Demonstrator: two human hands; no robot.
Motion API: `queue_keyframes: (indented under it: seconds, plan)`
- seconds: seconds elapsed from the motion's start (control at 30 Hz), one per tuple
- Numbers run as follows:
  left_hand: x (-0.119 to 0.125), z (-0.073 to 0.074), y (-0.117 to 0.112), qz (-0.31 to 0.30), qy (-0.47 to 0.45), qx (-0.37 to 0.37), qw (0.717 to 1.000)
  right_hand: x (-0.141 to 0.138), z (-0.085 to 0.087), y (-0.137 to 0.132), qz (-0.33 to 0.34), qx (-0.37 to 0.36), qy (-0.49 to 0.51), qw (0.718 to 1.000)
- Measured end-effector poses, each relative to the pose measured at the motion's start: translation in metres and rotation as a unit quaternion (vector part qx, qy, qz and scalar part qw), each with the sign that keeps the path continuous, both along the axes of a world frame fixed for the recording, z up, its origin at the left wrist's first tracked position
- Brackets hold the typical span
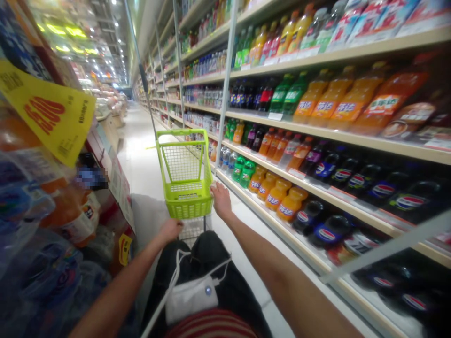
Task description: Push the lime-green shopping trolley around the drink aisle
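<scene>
A lime-green shopping cart basket (185, 188) stands in the aisle right in front of me, with nothing in it. My right hand (221, 198) rests on the basket's near right corner, fingers curled over the rim. My left hand (170, 230) is lower, closed round the cart's frame or handle just below the basket's near left edge; what it grips is hidden by the hand. Both forearms reach forward from the bottom of the view.
Long shelves on the right (317, 131) hold orange, green and dark soda bottles (278, 197). On the left are stacked bottled drinks (70, 211) and a yellow price sign (45, 112). The white aisle floor (137, 150) runs far ahead. A white device with cables (192, 295) hangs at my waist.
</scene>
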State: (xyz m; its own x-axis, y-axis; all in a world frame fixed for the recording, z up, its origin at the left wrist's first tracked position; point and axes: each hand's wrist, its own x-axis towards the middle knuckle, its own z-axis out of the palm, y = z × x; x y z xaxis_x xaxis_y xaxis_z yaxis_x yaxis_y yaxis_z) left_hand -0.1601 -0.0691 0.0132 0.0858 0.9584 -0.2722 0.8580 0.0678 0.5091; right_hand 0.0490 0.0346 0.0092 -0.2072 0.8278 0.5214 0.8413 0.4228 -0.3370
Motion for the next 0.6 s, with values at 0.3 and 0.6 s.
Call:
queue_keyframes:
  seconds: [0.3, 0.6]
  plan:
    - [-0.003, 0.018, 0.035, -0.023, 0.25, 0.16, 0.955, -0.057, -0.031, -0.015, 0.173, 0.057, -0.055, 0.982]
    - [-0.021, 0.011, 0.029, -0.028, 0.272, 0.145, 0.951, -0.01, -0.015, 0.0, 0.044, 0.02, -0.079, 0.996]
